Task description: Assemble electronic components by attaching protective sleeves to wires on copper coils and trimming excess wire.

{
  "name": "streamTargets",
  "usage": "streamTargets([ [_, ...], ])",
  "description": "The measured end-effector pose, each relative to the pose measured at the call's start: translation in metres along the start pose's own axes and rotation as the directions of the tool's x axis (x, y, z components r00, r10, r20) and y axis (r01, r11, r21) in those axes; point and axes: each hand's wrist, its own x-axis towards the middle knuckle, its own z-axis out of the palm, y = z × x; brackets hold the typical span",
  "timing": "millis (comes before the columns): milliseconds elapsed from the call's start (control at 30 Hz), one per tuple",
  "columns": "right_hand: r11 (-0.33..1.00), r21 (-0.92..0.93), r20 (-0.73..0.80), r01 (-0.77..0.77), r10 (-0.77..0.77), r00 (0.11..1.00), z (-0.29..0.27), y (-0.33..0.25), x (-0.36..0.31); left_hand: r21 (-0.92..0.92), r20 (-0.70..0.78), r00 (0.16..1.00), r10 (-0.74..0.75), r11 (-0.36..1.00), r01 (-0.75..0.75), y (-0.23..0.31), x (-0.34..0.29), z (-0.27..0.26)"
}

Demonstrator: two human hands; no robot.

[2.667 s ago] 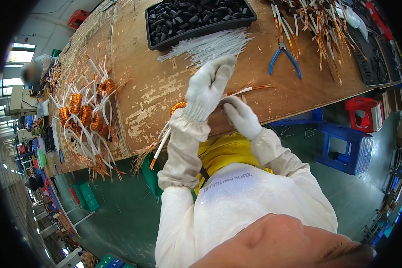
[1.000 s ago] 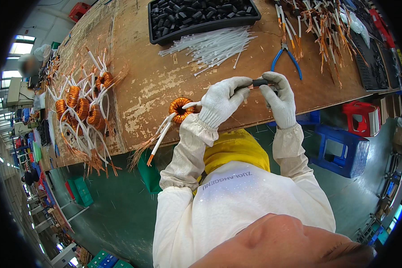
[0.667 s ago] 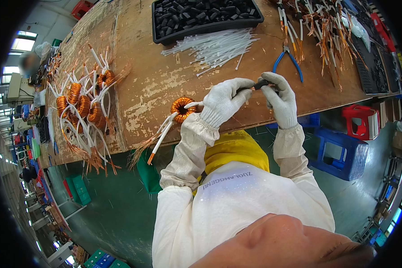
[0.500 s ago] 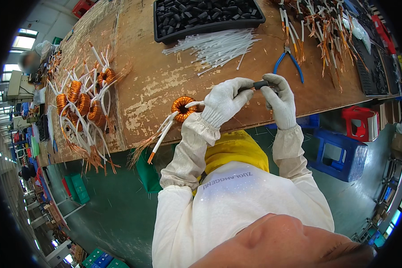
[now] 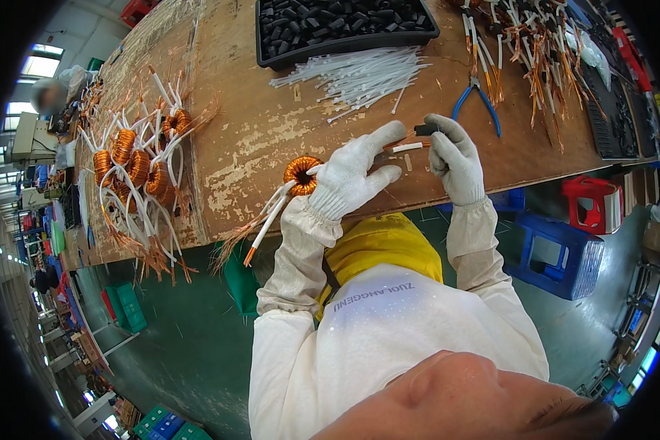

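Note:
My left hand [image 5: 352, 174], in a white glove, lies over the leads of a copper-wound ring coil [image 5: 301, 176], its thumb and fingers stretched apart. Past its fingertips a white wire [image 5: 409, 147] with a copper end sticks out to the right. Whether the palm touches the leads is hidden. My right hand [image 5: 456, 163], gloved too, pinches a short black sleeve [image 5: 424, 130] between thumb and fingers, just above and right of the wire end. On the coil's other side, white leads [image 5: 265, 226] with bare copper ends hang toward the table's front edge.
Several ring coils [image 5: 136, 165] are heaped at the left. Beyond my hands lie white cable ties [image 5: 356, 81] and a black tray [image 5: 345, 45] of black sleeves. Blue-handled pliers [image 5: 477, 103] and wired pieces [image 5: 539, 55] lie at the right. A blue stool [image 5: 561, 253] stands by the table.
My left hand has opened and drawn back left, uncovering the white wire's end. The black sleeve, previously between both hands, is now in my right hand only.

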Motion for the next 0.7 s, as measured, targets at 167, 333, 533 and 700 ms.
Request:
streamTargets([
  [167, 0.989, -0.136, -0.015, 0.05, -0.053, 0.998, 0.004, -0.003, 0.004, -0.322, -0.085, 0.975, -0.205, 0.932, 0.168, -0.002, -0.001, 0.003],
  [333, 0.98, -0.195, -0.008, 0.048, -0.051, 0.999, 0.01, -0.008, 0.002, -0.299, -0.211, 0.977, 0.027, 0.95, -0.091, -0.027, 0.005, 0.024],
  [533, 0.995, -0.091, -0.082, 0.032, -0.039, 0.996, 0.009, -0.002, -0.004, 0.011, -0.321, 0.915, 0.243, 0.967, -0.253, -0.021, 0.009, 0.027],
  [700, 0.999, -0.028, -0.053, 0.029, -0.03, 0.998, 0.004, 0.005, -0.005, -0.026, -0.308, 0.937, 0.166, 0.983, -0.183, -0.016, 0.009, 0.028],
])
